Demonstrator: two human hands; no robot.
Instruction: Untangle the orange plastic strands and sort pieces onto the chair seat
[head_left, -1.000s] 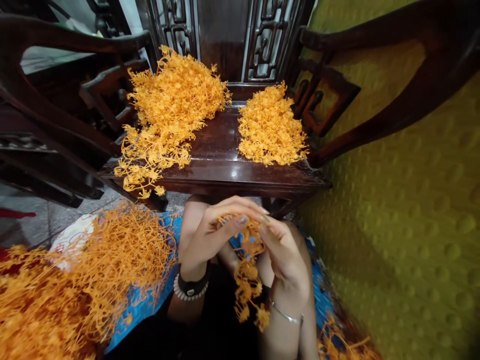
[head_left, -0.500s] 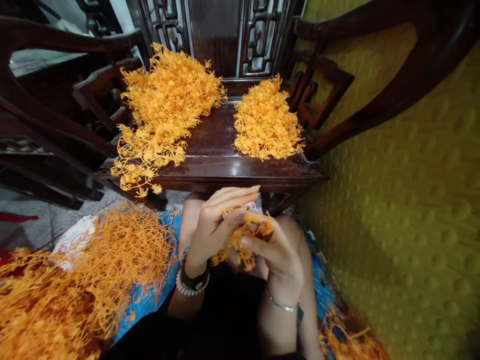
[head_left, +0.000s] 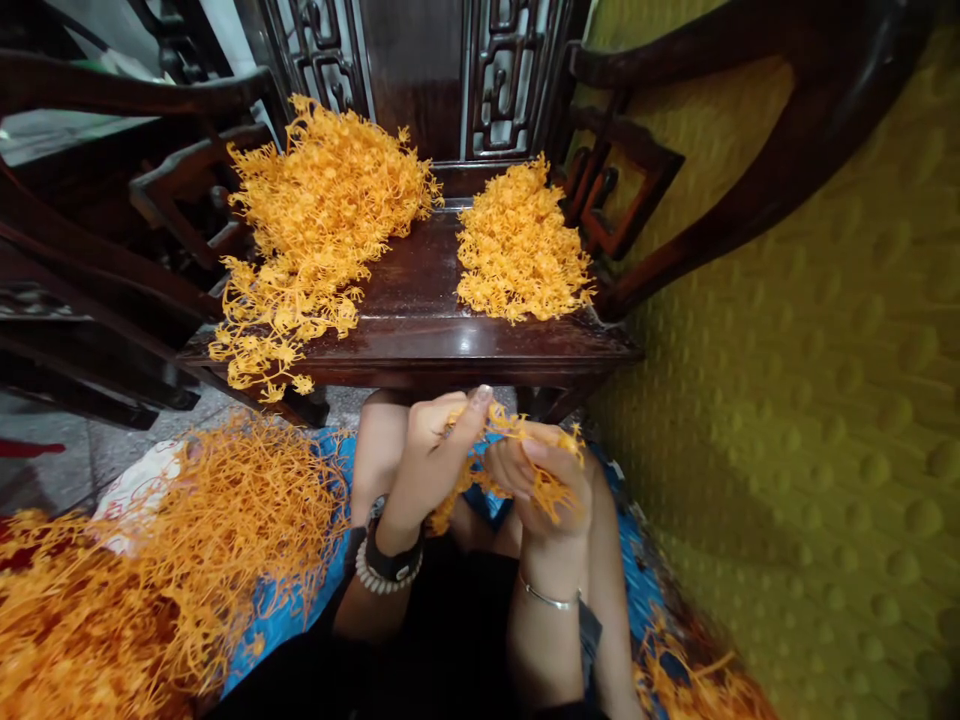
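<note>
A thin orange plastic strand with branching, star-like tips is between the person's two hands, in front of the front edge of a dark, glossy wooden chair seat. The left hand grasps one part, thumb raised; the right hand has its fingers curled around another, with tips poking out over it. The fingers hide much of the strand.

On the seat, a large heap of orange star-tipped sprigs spills over the front left corner. A smaller, compact orange pile lies near the right edge, apart from it, with bare wood between. Curved dark wooden armrests flank the seat, the right one beside a dimpled yellow-green surface.

Below the front left corner, a tangled mass of orange strands lies partly over a blue plastic sheet, beside a white bag with red markings.
</note>
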